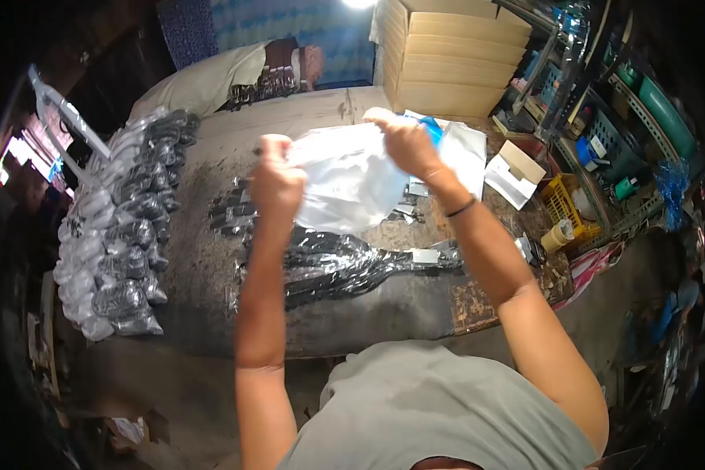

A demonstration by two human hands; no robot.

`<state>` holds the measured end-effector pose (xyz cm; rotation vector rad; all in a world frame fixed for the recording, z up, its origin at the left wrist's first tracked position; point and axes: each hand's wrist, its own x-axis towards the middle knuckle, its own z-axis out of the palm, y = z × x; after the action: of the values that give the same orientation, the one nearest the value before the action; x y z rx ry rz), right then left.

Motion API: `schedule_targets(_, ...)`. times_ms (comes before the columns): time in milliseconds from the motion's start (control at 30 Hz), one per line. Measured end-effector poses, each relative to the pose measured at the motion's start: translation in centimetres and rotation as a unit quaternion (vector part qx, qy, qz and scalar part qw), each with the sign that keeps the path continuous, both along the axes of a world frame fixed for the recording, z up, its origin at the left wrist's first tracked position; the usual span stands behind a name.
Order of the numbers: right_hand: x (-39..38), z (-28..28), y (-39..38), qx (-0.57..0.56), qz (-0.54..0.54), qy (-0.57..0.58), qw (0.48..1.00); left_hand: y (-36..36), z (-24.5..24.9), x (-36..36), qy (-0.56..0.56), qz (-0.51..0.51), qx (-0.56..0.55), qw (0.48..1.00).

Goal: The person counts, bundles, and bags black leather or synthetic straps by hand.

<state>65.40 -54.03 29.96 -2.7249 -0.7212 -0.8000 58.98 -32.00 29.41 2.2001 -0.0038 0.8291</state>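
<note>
We had our left hand (279,176) closed in a fist on the left edge of a whitish plastic bag (345,188). The bag spread between our hands, over the table (204,282). Our right hand (406,145), fingers curled tight, gripped its upper right edge.

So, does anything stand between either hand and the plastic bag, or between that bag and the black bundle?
Nothing visible does. The left hand and right hand both grip the plastic bag, and its lower edge appears right by the black bundle; whether they touch, I can't tell.
</note>
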Motion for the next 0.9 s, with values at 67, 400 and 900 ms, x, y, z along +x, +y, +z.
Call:
schedule_targets(67, -0.8, 4.6, -4.2, 0.118, 0.01, -0.131, 0.984, 0.4, 4.6, -1.1, -0.13, 0.03, -0.039, 0.99)
schedule_targets(400, 0.8, -8.9, -17.9, 0.14, -0.048, 0.094, 0.984, -2.9, -8.1, 4.0, -0.046, -0.137, -0.039, 0.989)
schedule_targets(900, 4.2, -17.8, -26.3, 0.262, -0.224, 0.054, 0.937, -12.8, -11.9, 6.9, 0.027, -0.304, 0.114, 0.946)
